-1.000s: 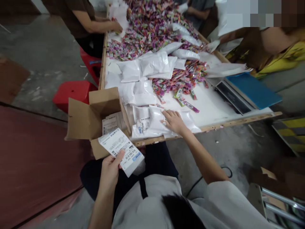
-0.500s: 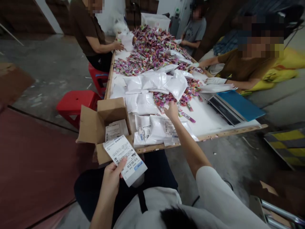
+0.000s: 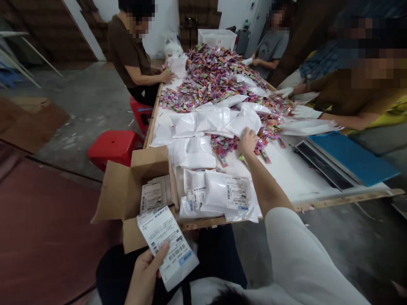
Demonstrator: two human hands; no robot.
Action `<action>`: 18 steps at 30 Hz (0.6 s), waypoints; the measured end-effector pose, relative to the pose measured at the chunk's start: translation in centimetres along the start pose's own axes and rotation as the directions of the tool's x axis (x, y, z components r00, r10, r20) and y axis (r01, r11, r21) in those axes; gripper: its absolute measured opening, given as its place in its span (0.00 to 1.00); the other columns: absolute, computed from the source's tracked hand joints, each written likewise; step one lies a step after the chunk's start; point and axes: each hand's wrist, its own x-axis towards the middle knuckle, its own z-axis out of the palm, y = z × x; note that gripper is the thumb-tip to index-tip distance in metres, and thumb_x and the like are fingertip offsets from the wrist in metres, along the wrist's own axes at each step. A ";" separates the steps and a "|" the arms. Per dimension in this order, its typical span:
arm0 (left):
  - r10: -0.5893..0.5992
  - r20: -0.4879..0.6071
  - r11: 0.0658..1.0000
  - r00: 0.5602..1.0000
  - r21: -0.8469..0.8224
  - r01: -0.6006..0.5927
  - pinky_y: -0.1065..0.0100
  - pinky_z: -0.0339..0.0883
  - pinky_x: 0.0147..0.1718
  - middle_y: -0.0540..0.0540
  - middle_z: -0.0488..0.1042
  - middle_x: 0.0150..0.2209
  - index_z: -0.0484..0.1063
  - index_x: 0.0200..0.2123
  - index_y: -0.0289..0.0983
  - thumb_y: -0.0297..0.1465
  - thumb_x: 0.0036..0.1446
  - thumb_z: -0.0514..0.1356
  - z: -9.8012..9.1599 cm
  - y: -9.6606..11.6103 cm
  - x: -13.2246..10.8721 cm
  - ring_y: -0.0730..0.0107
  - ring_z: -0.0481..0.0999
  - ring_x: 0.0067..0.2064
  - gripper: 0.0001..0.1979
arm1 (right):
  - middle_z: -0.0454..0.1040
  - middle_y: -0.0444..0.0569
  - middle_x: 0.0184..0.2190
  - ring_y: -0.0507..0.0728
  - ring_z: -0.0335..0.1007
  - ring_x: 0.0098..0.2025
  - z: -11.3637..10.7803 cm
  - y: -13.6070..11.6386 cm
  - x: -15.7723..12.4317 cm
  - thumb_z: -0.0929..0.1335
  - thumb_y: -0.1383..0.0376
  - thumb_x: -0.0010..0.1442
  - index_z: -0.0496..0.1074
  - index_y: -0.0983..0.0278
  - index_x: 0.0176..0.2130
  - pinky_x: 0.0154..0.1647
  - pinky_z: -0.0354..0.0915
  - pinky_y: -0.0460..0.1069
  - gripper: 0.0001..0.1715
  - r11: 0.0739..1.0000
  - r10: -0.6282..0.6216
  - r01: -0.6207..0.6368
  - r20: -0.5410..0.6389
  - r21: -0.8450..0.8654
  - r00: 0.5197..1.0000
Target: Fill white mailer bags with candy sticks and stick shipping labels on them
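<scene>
Low in front of my lap, my left hand [image 3: 148, 269] is closed on a shipping label [image 3: 170, 243], thumb across its printed face; whether it is one sheet or several I cannot tell. Out over the table, my right hand [image 3: 249, 142] has bent fingers on the near edge of a filled white mailer bag [image 3: 244, 120]. That bag lies on a small heap of colourful snack packets [image 3: 221, 145]. My right fingertips are partly hidden. Labelled white mailer bags [image 3: 227, 192] lie at the table's near edge, below my right forearm.
An open cardboard box [image 3: 116, 190] holding more labels stands at the table's near left corner. More white bags [image 3: 193, 151] and a large packet pile [image 3: 216, 76] cover the table [image 3: 286, 182]. A blue-topped scale [image 3: 352, 156] is right. Red stools [image 3: 116, 146] stand left; three people work around.
My right hand has shifted from the packets to the edge of the white mailer bag. My left hand still holds the label. The view has tilted and shifted slightly.
</scene>
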 end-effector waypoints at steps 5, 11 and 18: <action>0.027 -0.036 0.999 0.999 0.028 -0.026 0.70 0.60 0.18 0.41 0.79 0.24 0.82 0.30 0.30 0.49 0.36 0.74 0.4 0.0 0.0 0.70 0.69 0.20 0.27 | 0.68 0.65 0.49 0.64 0.66 0.49 -3.0 2.3 2.8 0.61 0.72 0.59 0.64 0.71 0.57 0.48 0.61 0.56 0.26 0.996 -0.037 0.039 -0.031 0.081 0.999; 0.034 -0.035 0.999 0.999 0.013 -0.034 0.73 0.56 0.16 0.41 0.79 0.24 0.82 0.29 0.31 0.48 0.33 0.75 0.5 0.5 -0.2 0.74 0.66 0.19 0.26 | 0.73 0.60 0.47 0.61 0.68 0.51 -11.6 5.5 -2.5 0.63 0.66 0.60 0.69 0.68 0.53 0.53 0.63 0.56 0.22 0.852 -0.263 0.403 -0.391 0.336 0.882; 0.132 0.069 0.991 0.989 0.019 -0.134 0.73 0.54 0.17 0.44 0.75 0.20 0.81 0.26 0.30 0.47 0.36 0.74 0.3 0.2 -0.6 0.77 0.62 0.19 0.25 | 0.74 0.53 0.49 0.61 0.68 0.51 -10.3 4.2 -16.8 0.61 0.72 0.63 0.74 0.57 0.54 0.54 0.65 0.57 0.24 0.578 -0.815 0.731 0.225 0.361 0.533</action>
